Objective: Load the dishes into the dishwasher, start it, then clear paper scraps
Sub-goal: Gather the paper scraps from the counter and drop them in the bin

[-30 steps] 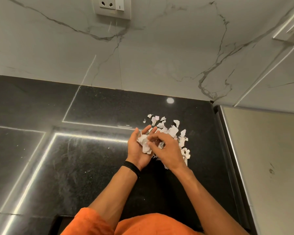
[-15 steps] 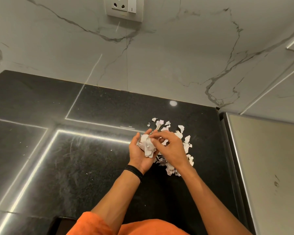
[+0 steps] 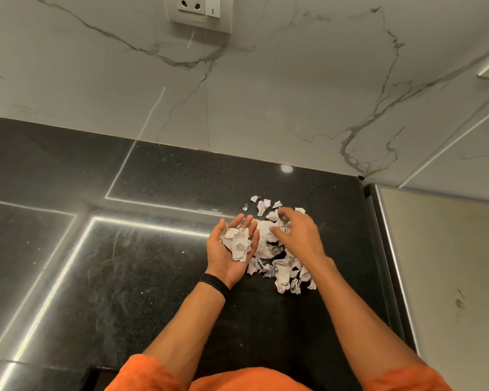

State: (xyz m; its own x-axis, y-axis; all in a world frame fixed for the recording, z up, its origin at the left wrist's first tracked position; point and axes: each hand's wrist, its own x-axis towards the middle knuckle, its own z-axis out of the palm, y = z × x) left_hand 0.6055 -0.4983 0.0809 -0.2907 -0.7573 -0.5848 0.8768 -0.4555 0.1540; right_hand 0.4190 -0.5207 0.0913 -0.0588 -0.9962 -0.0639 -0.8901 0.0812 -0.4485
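Observation:
White torn paper scraps point(image 3: 283, 269) lie in a loose pile on the black stone counter point(image 3: 124, 277), with a few strays point(image 3: 263, 206) nearer the wall. My left hand point(image 3: 232, 249) is palm up beside the pile, cupping a small bunch of scraps point(image 3: 237, 242) on relaxed fingers. Over the pile hovers my right hand point(image 3: 297, 235), palm down, fingers spread and loosely bent; I see no scrap pinched in it. A black band circles my left wrist.
A marble-patterned wall point(image 3: 266, 94) backs the counter, with a socket and switch plate point(image 3: 201, 12) high up. A pale steel-edged appliance top point(image 3: 446, 277) borders the counter on the right. Light strips reflect on the counter at the left.
My right hand has left the scraps in my left palm and moved right, over the pile. The left palm has opened flatter. The view has tilted down slightly.

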